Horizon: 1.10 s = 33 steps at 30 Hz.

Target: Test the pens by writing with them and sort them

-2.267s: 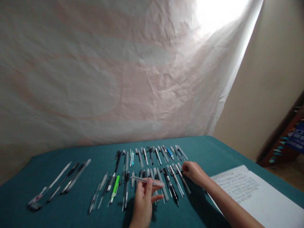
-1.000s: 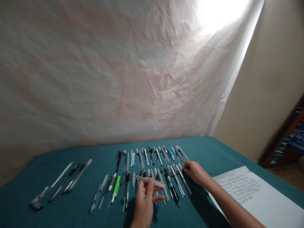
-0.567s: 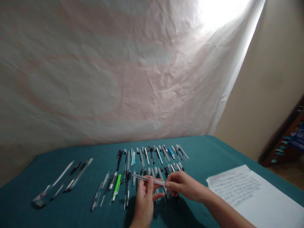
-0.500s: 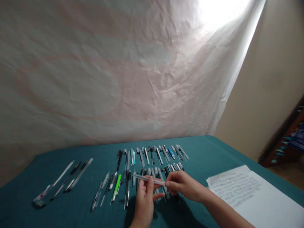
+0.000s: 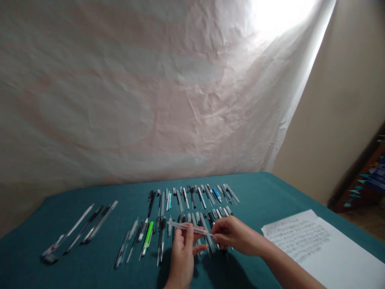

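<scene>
My left hand (image 5: pixel 182 253) pinches a clear pen (image 5: pixel 192 228) and holds it level just above the teal tablecloth (image 5: pixel 264 196). My right hand (image 5: pixel 233 236) is closed at the pen's right end, fingertips pinching something small there that I cannot make out. Beneath both hands lie two rows of pens (image 5: pixel 192 198), among them a green highlighter (image 5: pixel 147 237) and a blue-barrelled pen (image 5: pixel 215 194).
A few long pens (image 5: pixel 87 226) lie apart at the left of the cloth. A printed sheet of paper (image 5: pixel 319 245) lies at the right front. A crumpled white sheet (image 5: pixel 135 92) hangs behind the table; a wooden shelf (image 5: pixel 363 180) stands at far right.
My right hand left the right end of the near pen row and came to the right end of the clear pen. My left hand kept the pen almost still.
</scene>
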Each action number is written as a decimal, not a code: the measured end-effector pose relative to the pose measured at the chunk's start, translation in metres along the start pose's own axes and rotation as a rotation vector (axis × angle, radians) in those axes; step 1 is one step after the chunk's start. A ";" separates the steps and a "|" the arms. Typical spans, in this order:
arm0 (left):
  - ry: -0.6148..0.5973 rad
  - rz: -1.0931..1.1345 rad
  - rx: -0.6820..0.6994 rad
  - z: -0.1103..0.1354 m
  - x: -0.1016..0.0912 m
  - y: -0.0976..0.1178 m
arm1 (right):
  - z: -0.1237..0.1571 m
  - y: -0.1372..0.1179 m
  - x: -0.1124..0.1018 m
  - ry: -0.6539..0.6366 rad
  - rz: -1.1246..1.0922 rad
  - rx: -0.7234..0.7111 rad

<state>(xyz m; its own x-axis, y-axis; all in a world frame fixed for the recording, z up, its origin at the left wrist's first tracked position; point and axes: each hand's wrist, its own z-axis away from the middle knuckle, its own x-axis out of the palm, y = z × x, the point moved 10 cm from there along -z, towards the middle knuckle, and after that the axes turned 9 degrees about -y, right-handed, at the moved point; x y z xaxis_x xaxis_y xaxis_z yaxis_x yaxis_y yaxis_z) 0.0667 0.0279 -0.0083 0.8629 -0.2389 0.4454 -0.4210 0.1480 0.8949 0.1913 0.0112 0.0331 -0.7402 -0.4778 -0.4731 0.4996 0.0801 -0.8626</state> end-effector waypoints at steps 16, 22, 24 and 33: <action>0.057 -0.014 0.056 0.001 -0.005 0.009 | 0.058 0.063 -0.115 0.177 0.702 0.485; 0.042 -0.038 0.055 0.000 -0.005 0.006 | 0.049 0.077 -0.104 0.161 0.675 0.573; 0.022 -0.037 0.051 -0.001 -0.004 0.003 | 0.048 0.078 -0.099 0.134 0.650 0.601; 0.015 -0.027 0.018 -0.002 -0.002 0.001 | 0.046 0.092 -0.076 0.055 0.472 0.673</action>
<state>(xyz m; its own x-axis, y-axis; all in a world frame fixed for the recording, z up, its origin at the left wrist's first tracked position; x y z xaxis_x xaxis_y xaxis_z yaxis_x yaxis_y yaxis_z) 0.0650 0.0305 -0.0089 0.8780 -0.2282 0.4209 -0.4025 0.1239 0.9070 0.3138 0.0150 -0.0017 -0.3969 -0.4803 -0.7821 0.9136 -0.2883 -0.2866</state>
